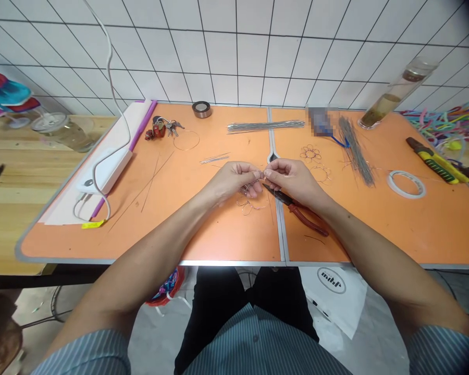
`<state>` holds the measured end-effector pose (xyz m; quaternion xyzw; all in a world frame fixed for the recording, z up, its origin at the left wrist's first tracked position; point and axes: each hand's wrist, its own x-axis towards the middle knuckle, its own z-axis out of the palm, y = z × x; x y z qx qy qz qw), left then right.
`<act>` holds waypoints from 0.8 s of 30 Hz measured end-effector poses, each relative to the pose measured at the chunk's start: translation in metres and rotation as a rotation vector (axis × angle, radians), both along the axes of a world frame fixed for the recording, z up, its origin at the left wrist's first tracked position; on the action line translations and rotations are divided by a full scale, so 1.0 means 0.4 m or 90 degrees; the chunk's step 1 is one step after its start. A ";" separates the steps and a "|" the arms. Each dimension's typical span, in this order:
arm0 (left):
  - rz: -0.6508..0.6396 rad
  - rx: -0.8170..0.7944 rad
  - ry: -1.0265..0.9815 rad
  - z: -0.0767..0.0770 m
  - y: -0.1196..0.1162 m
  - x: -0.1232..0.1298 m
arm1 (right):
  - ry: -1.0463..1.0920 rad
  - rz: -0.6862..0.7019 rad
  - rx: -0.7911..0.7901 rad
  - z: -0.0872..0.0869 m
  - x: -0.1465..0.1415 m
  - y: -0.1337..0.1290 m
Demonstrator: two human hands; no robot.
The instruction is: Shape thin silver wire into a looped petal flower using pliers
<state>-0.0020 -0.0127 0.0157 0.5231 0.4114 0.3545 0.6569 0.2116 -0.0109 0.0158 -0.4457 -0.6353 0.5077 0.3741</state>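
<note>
Left hand (234, 179) and right hand (293, 179) pinch a fine wire twist (262, 176) mid-table, fingers nearly closed; one slipped grip could spring it loose, kinking it against the red-handled pliers (297, 214) just beside them.

Item (321, 121) at far side of table (140, 259) pixelated, can't tell what it is. Thin wire (250, 188) partly hidden by left hand (232, 182) and right hand (293, 182), too fine to trace. Pliers (305, 219) tips tucked under right hand. Pipe cleaners (449, 122) cut off by right edge.
</note>
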 end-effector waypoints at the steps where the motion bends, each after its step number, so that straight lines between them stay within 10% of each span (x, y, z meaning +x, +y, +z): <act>1: 0.000 0.000 0.004 -0.001 -0.001 0.001 | 0.002 -0.001 -0.004 -0.001 0.000 0.000; 24: 0.006 -0.076 -0.040 -0.020 -0.001 0.011 | -0.008 -0.005 -0.001 0.000 0.001 0.002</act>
